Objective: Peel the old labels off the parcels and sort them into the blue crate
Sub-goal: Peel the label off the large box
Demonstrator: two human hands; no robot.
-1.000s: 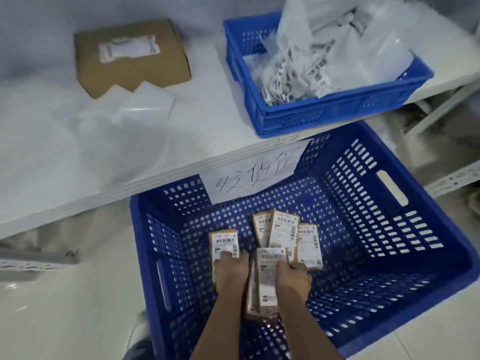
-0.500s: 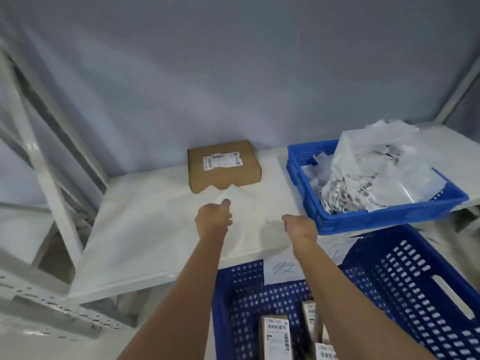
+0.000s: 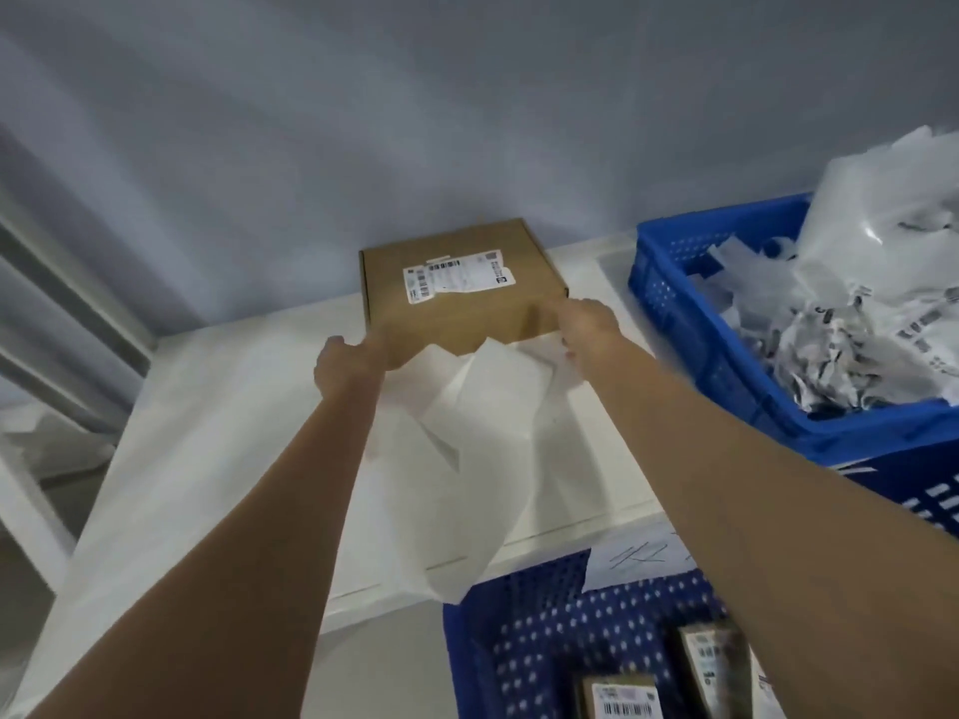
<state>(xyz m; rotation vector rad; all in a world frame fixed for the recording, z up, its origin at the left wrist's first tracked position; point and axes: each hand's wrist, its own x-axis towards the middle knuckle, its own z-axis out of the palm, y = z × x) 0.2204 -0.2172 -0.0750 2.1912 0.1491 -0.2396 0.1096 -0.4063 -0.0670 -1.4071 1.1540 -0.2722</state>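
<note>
A brown cardboard box [image 3: 456, 308] with a partly torn white label [image 3: 456, 276] sits at the back of the white shelf [image 3: 207, 438]. My left hand [image 3: 347, 363] grips its near left corner. My right hand [image 3: 586, 321] holds its near right corner. Below the shelf stands a large blue crate [image 3: 524, 625] with small labelled parcels [image 3: 620, 695] in it.
White plastic bags [image 3: 467, 443] lie on the shelf in front of the box and hang over its edge. A smaller blue crate [image 3: 726, 365] full of white bags and peeled labels stands on the shelf at right. A handwritten paper sign [image 3: 643, 555] hangs from the shelf edge. Grey shelf posts stand at left.
Both hands came up out of the large blue crate, reached across the shelf and took hold of the cardboard box's near corners. The view tilted upward.
</note>
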